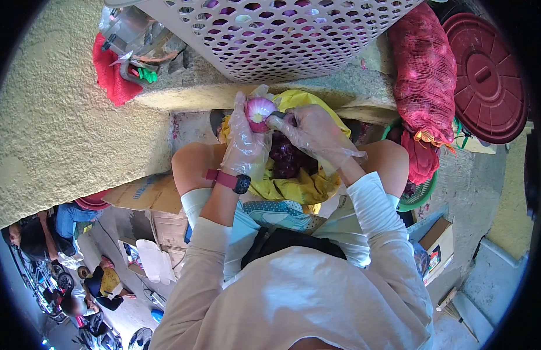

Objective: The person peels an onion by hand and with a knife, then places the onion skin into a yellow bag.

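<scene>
My left hand, in a clear plastic glove, holds a purple-and-white onion above my lap. My right hand, gloved the same way, is closed around a small dark-handled tool whose end meets the onion's right side; its blade is mostly hidden. Below both hands a yellow sack lies open between my knees, with dark purple onions or skins inside it.
A white perforated basket of onions stands on the ledge ahead. To the right are a full red mesh sack, a dark red lid and a green basket. Cardboard lies left; people sit at lower left.
</scene>
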The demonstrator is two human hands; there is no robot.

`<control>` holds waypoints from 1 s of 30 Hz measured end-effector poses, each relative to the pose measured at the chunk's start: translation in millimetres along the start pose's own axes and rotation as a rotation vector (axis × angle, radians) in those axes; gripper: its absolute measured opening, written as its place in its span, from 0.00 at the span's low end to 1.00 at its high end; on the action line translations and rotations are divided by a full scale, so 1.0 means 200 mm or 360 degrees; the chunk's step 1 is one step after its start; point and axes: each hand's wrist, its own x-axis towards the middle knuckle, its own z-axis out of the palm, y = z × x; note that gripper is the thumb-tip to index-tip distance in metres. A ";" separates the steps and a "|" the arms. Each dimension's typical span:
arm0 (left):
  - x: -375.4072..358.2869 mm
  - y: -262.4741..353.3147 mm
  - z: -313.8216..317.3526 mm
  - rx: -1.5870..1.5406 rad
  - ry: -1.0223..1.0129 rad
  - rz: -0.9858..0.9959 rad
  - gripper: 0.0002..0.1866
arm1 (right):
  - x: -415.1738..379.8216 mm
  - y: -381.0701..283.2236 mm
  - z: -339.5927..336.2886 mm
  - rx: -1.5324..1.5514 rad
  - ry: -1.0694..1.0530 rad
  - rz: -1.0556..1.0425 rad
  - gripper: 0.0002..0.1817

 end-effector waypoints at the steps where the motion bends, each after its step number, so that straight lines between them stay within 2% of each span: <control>1: 0.00 0.01 -0.01 -0.0009 -0.0057 -0.0051 0.28 | 0.00 -0.01 0.00 0.0023 -0.0044 0.0018 0.34; 5: -0.02 0.02 0.01 0.0060 -0.0138 -0.0085 0.29 | 0.00 0.03 0.03 0.0073 -0.0058 -0.0034 0.32; 7: -0.02 0.02 0.00 0.0024 -0.0102 -0.0090 0.29 | 0.00 0.04 0.04 -0.0067 -0.0033 -0.0112 0.31; 11: 0.01 0.01 -0.01 -0.0001 0.0013 -0.0040 0.30 | -0.01 -0.03 -0.02 0.0021 0.0057 -0.0099 0.32; 14: -0.04 0.02 0.03 0.0133 -0.0038 0.0034 0.31 | 0.00 -0.05 -0.05 -0.0098 0.0146 -0.0042 0.33; 17: -0.03 0.01 0.00 0.0039 -0.0129 -0.0058 0.31 | 0.00 -0.05 -0.05 -0.0076 0.0063 0.0007 0.34; 23: -0.04 0.01 0.05 0.0058 -0.0061 -0.0017 0.31 | 0.01 0.00 0.00 -0.0120 0.0090 -0.0021 0.33; 30: -0.04 0.01 0.04 0.0035 -0.0016 -0.0004 0.30 | 0.00 -0.02 -0.01 0.0127 -0.0049 0.0067 0.34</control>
